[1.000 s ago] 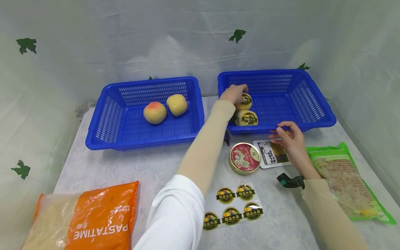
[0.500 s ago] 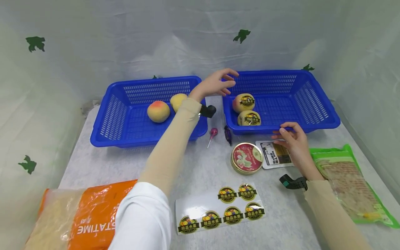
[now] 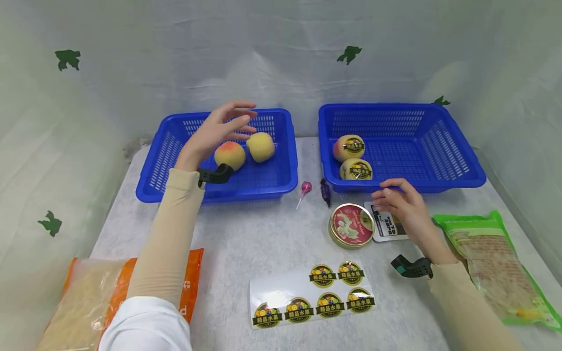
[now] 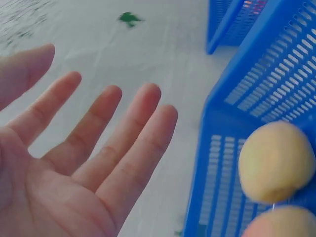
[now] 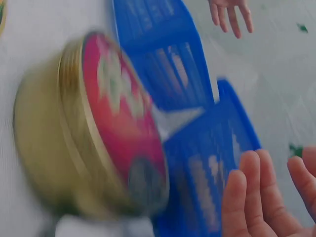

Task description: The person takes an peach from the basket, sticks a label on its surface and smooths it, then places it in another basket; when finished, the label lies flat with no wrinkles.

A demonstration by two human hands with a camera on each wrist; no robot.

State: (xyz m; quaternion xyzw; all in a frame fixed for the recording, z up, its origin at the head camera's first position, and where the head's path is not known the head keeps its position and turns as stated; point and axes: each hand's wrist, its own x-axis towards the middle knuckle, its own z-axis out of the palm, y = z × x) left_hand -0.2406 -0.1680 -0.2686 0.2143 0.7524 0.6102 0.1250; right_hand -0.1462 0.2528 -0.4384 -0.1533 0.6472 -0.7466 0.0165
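Observation:
My left hand (image 3: 219,127) hovers above the left blue basket (image 3: 153,196), fingers spread and holding nothing. Under and beside it lie a red-blushed peach (image 3: 230,157) and a yellow peach (image 3: 261,147). In the left wrist view the palm and fingers (image 4: 133,173) are loose, with the yellow peach (image 4: 276,162) off to the right. My right hand (image 3: 406,207) is in the air by the front rim of the right blue basket (image 3: 439,185), gripping nothing. That basket holds two peaches (image 3: 338,148) with round fruit stickers, one in front of the other.
A sticker sheet (image 3: 281,292) lies at front centre. Behind it are a round red tin (image 3: 351,225), a pink lollipop (image 3: 306,187), a purple-wrapped candy (image 3: 325,192) and a flat packet (image 3: 386,226). An orange pasta bag (image 3: 193,280) is left, a green-edged bag (image 3: 496,263) right.
My left hand has left the stickered peaches in the right basket and swung left over the left basket. The right hand has drawn slightly away from the right basket's front rim.

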